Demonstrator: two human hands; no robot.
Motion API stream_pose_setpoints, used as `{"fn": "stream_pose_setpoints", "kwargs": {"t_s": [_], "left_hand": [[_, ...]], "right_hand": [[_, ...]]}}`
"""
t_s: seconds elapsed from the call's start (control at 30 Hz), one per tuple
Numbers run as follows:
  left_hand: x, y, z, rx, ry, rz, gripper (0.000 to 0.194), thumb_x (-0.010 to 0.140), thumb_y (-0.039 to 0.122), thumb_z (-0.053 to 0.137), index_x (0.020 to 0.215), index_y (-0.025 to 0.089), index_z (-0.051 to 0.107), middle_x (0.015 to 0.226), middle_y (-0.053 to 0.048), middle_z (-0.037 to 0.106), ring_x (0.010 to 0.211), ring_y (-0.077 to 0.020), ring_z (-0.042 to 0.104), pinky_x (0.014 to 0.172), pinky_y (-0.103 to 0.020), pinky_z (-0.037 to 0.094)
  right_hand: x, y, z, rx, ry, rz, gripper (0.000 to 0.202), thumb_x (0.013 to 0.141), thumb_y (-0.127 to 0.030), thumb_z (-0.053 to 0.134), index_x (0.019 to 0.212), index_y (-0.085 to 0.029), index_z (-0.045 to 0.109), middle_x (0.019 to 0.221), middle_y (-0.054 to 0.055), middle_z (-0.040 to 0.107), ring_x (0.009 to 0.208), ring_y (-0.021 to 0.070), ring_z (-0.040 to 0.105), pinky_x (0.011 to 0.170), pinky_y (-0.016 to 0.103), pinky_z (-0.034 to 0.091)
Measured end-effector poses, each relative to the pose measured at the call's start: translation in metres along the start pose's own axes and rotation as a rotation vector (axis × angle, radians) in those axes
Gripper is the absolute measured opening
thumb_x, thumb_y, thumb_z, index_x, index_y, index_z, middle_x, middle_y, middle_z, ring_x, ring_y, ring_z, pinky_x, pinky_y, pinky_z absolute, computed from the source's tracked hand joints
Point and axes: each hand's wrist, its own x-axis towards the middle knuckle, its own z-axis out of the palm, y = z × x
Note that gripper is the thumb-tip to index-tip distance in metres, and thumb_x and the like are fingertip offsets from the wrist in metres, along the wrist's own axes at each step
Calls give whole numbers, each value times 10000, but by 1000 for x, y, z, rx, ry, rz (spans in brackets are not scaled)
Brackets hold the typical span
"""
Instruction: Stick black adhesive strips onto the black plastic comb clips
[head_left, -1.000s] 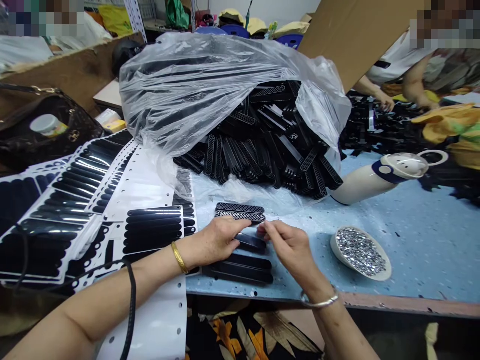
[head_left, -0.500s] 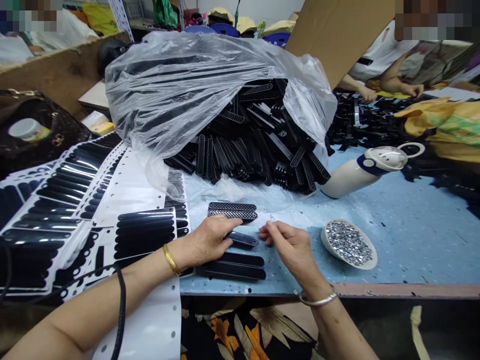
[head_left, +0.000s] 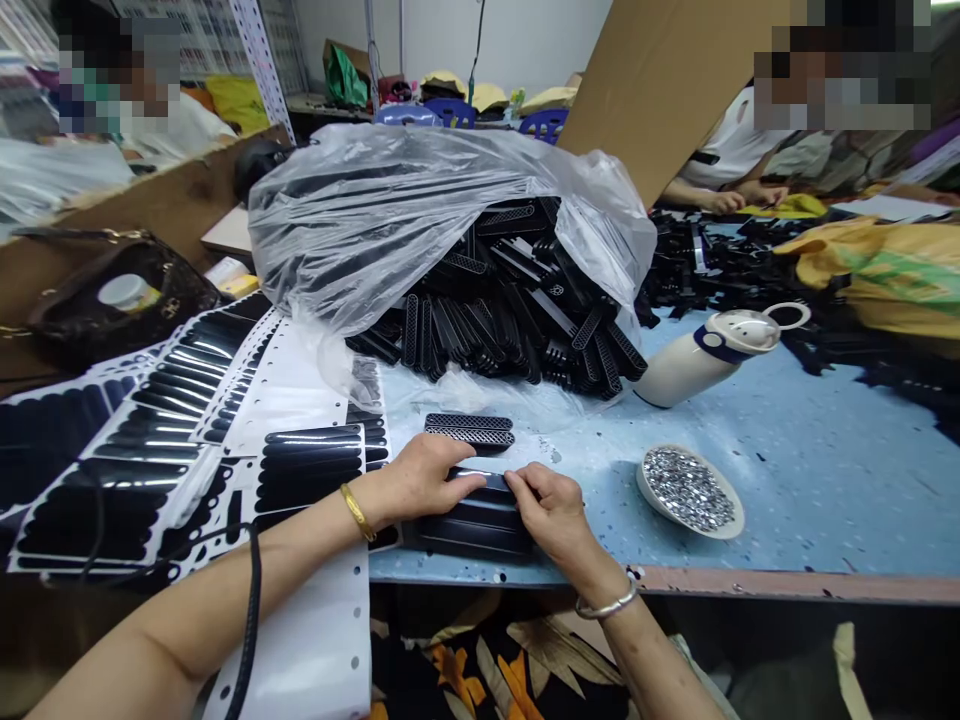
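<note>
My left hand [head_left: 427, 475] is closed on the left end of a flat, glossy black strip-shaped piece [head_left: 491, 481] with rounded ends. At its right end my right hand [head_left: 551, 505] pinches it between thumb and fingers. Two similar long black pieces [head_left: 472, 535] lie side by side on the table just below my hands. Beyond my left hand, a pair of black pieces with a lattice pattern [head_left: 469, 425] rests on the blue tabletop. To the left lies a white sheet of glossy black rounded stickers [head_left: 311, 470].
A clear plastic bag [head_left: 337, 210] spills many black lattice-patterned pieces [head_left: 480, 310] behind my hands. At right stand a white bowl [head_left: 733, 532] of small shiny bits and a tilted white bottle [head_left: 686, 365]. A co-worker's hands [head_left: 731, 200] show at the back right.
My right hand has moved left and taken hold of the strip's right end. My left thumb now lies along the strip. The whole view has shifted slightly.
</note>
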Motion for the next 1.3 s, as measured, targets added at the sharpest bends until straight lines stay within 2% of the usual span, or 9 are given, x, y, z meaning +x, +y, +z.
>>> {"fn": "stream_pose_setpoints", "kwargs": {"t_s": [0.17, 0.47, 0.7, 0.83, 0.93, 1.03, 1.1, 1.23, 1.3], "left_hand": [[0, -6, 5, 186, -22, -93, 315, 888, 439, 596, 832, 159, 730, 782, -89, 698, 783, -223, 648, 720, -312, 480], [-16, -24, -6, 89, 18, -304, 298, 897, 434, 572, 936, 216, 772, 798, -60, 706, 737, -187, 626, 678, -270, 416], [-23, -29, -9, 114, -21, -185, 387, 920, 335, 530, 600, 162, 659, 616, -29, 635, 614, -146, 560, 604, -249, 346], [-35, -32, -23, 144, 25, -196, 333, 908, 236, 505, 614, 155, 638, 637, -45, 642, 618, -152, 563, 633, -261, 385], [-66, -39, -49, 181, 155, -227, 232, 908, 208, 486, 830, 139, 694, 832, -101, 708, 786, -202, 634, 738, -298, 452], [-119, -46, -71, 275, 512, -195, 240, 897, 325, 555, 979, 152, 699, 919, -108, 732, 859, -235, 672, 797, -339, 502], [-161, -46, -73, 381, 613, -194, 346, 858, 409, 616, 1067, 143, 687, 984, -131, 733, 943, -282, 676, 856, -390, 511], [-233, -38, -48, 500, 284, -180, 739, 714, 548, 725, 1352, 226, 538, 1386, -125, 560, 1300, -407, 469, 1011, -529, 423], [-252, -38, -33, 523, 231, -113, 461, 833, 368, 643, 1286, 301, 593, 1386, -60, 570, 1340, -375, 438, 1010, -511, 427]], "right_hand": [[-2, 1, 3, 3, 35, -24, 370, 892, -322, 481, 557, -205, 583, 508, 19, 576, 473, 145, 540, 494, 255, 391], [-1, 3, 6, -36, 37, 26, 437, 891, -426, 449, 539, -201, 579, 529, 43, 606, 501, 148, 548, 523, 259, 396], [-2, -2, 4, -61, 11, 49, 496, 877, -485, 398, 475, -216, 506, 492, 48, 572, 477, 148, 517, 508, 267, 380], [-5, -4, 1, -66, 10, 57, 482, 850, -483, 414, 457, -222, 509, 483, 54, 583, 472, 160, 538, 500, 278, 392], [-5, -2, -10, -62, 25, 64, 431, 818, -498, 457, 532, -216, 611, 537, 63, 648, 479, 175, 579, 500, 291, 433], [-2, -10, -34, -67, 99, 81, 365, 802, -493, 513, 708, -194, 699, 678, 89, 719, 502, 186, 611, 494, 307, 471], [-2, -31, -55, -79, 235, 50, 301, 821, -439, 550, 766, -189, 708, 722, 88, 726, 552, 194, 637, 522, 313, 498], [-18, -102, -84, -28, 369, -148, 79, 837, -227, 650, 886, -217, 711, 801, 41, 726, 711, 179, 669, 692, 301, 528], [-33, -133, -76, 93, 313, -271, 145, 835, -126, 641, 919, -231, 696, 787, 15, 713, 709, 150, 664, 692, 262, 526]]}}
